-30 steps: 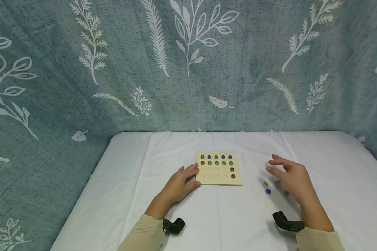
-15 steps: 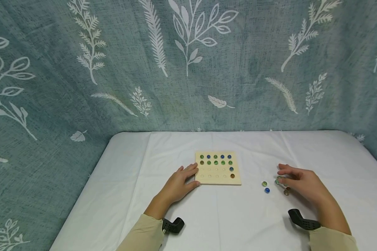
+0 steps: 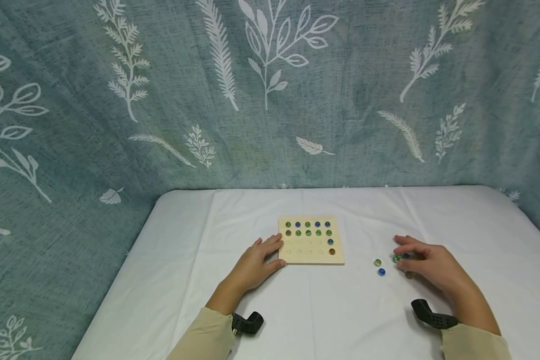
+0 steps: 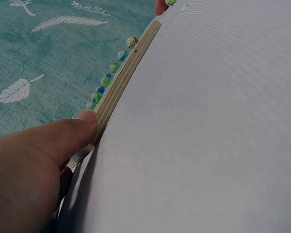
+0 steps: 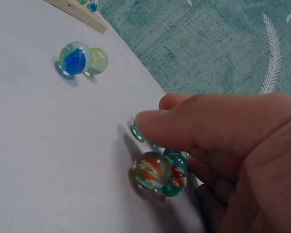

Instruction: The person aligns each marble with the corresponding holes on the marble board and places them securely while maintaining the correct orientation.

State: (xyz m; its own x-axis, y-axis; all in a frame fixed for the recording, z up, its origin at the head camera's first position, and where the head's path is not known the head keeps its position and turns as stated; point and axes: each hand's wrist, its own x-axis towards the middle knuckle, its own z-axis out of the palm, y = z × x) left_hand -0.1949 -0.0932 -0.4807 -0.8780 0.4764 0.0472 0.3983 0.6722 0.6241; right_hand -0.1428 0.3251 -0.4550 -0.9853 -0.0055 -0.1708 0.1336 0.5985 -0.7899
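A pale wooden board lies on the white cloth. Glass marbles fill its two back rows, and two more sit in the right column. My left hand rests at the board's left side, with its thumb touching the front corner. To the right, my right hand hovers low over loose marbles, thumb and fingers apart in the head view. A green marble and a blue one lie by its fingertips. An orange-streaked marble sits below the thumb, which partly hides a teal marble.
Between board and right hand lie a yellow-green marble and a blue marble. Each wrist wears a black mount. A leaf-patterned teal curtain hangs behind the table.
My right hand moved right and lower to the loose marbles, then stayed nearly in place; the blue marble by its fingertips now shows. My left hand stays at the board.
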